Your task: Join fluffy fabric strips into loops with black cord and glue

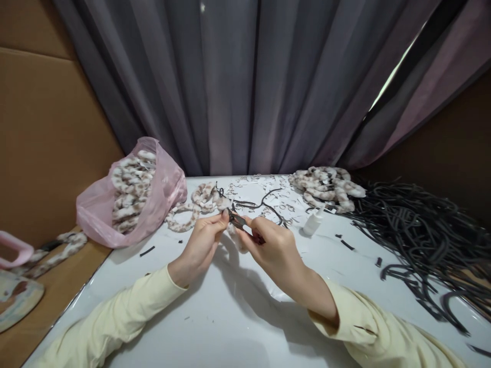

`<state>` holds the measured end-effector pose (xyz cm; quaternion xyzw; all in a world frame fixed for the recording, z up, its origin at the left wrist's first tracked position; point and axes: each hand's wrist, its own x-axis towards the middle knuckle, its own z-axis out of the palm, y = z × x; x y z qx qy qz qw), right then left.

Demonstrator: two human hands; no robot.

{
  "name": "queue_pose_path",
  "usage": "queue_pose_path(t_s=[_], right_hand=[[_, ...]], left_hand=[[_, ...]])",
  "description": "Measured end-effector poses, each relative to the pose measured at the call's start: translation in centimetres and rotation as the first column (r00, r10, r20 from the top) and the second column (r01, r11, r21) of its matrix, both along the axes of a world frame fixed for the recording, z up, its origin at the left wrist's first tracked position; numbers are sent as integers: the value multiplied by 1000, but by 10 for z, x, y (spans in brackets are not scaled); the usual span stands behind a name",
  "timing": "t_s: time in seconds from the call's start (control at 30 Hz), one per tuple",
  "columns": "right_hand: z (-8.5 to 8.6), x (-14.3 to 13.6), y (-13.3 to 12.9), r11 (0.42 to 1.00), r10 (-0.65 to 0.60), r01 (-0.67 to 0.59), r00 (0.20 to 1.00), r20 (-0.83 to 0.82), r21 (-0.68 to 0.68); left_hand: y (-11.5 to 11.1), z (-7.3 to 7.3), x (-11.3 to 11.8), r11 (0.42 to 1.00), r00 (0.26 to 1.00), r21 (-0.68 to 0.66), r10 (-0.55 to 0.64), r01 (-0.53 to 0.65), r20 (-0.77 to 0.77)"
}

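My left hand (pixel 201 248) is closed, its thumb and fingers pinching the end of a fluffy white-and-brown plush tube (pixel 222 203). In my right hand (pixel 274 245) is a pair of dark pliers (pixel 238 221), with the jaws right at my left thumb and the tube's end. Part of the plush hangs below, between my hands; the exact point of contact is hidden by my fingers. More plush loops (pixel 184 214) lie just beyond my left hand. Ahead of the pliers, thin black cords (pixel 264 204) rest on the table.
A pink bag (pixel 169 179) of plush tubes stands at left. A plush pile (pixel 326 186) and a small white bottle (pixel 313 221) are right of centre. Tangled black strips (pixel 425 235) cover the table's right side. Paper scraps (pixel 249 190) lie at the back before a grey curtain (pixel 230 87).
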<state>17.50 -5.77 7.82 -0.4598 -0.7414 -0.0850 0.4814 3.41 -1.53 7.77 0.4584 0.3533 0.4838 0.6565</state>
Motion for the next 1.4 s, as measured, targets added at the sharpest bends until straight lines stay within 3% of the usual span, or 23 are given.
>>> queue_pose_path(t_s=[0.27, 1.07, 1.4], right_hand=[[22, 12, -10, 999, 26, -26, 1000, -6, -34], [18, 10, -6, 998, 51, -52, 998, -34, -26], [13, 11, 1, 993, 78, -84, 994, -73, -87]], left_hand=[[6, 10, -7, 997, 998, 39, -65, 64, 18], [-1, 8, -3, 996, 996, 27, -85, 84, 13], [-4, 11, 0, 997, 997, 75, -1, 7, -77]])
